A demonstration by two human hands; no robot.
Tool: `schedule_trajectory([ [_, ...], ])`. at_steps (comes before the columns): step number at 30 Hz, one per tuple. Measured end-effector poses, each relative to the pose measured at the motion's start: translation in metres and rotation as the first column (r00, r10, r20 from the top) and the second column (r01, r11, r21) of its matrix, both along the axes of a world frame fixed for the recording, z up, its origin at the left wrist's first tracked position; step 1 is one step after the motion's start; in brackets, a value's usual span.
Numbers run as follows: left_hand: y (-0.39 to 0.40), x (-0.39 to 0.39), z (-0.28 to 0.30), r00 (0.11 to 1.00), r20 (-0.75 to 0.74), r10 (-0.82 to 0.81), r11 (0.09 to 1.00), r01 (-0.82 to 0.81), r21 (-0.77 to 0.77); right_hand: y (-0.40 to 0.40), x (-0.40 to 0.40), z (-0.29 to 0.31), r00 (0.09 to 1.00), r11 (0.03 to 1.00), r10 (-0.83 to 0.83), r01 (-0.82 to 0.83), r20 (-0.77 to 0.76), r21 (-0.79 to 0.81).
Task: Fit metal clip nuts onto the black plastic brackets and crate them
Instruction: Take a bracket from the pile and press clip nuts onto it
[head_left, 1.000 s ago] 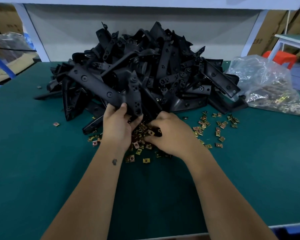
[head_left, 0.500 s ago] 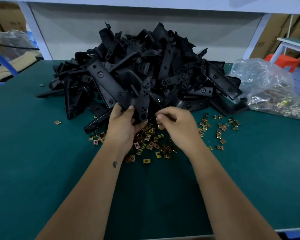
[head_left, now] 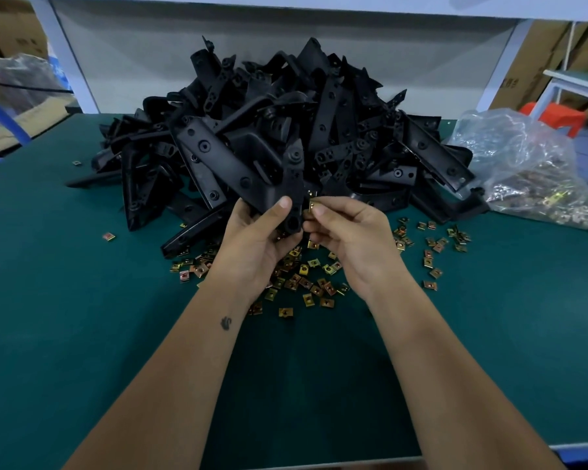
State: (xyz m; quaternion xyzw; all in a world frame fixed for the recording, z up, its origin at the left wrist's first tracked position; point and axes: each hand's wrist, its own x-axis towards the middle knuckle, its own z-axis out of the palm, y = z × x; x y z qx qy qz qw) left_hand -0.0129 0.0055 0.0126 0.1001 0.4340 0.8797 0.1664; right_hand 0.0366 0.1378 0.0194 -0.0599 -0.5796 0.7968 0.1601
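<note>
My left hand (head_left: 257,237) grips a black plastic bracket (head_left: 224,161) by its lower end and holds it raised in front of the big heap of black brackets (head_left: 336,130). My right hand (head_left: 350,232) pinches a brass-coloured clip nut (head_left: 314,205) between thumb and forefinger, right against the bracket's right edge. Several loose clip nuts (head_left: 306,283) lie scattered on the green table (head_left: 82,334) under and around both hands.
A clear plastic bag of clip nuts (head_left: 537,178) lies at the right of the heap. More loose nuts (head_left: 435,245) are spread to the right, and single ones (head_left: 108,236) to the left. A white frame and cardboard boxes stand behind the table.
My right hand picked a clip nut from the scattered ones and rose to the bracket's edge. My left hand lifted and tilted the bracket more upright.
</note>
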Motion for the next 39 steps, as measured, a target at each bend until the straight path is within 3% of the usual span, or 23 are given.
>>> schedule_trajectory([
  [16, 0.0029, 0.0030, -0.0027, 0.996, 0.016, -0.082, 0.997, 0.082, 0.001, 0.0004, 0.0015, 0.0019, 0.992, 0.965, -0.101, 0.080, -0.072, -0.249],
  [28, 0.0025, 0.0007, -0.0079, 0.993, -0.043, -0.111, 0.990, 0.106, -0.088, 0.0002, 0.0004, 0.0015, 0.995, 0.970, -0.064, 0.044, -0.078, -0.238],
  [39, 0.0038, 0.0017, -0.0075, 0.991, -0.082, -0.109, 0.984, 0.096, -0.149, -0.0007, 0.0003, 0.0018, 0.995, 0.942, -0.054, 0.024, -0.079, -0.336],
])
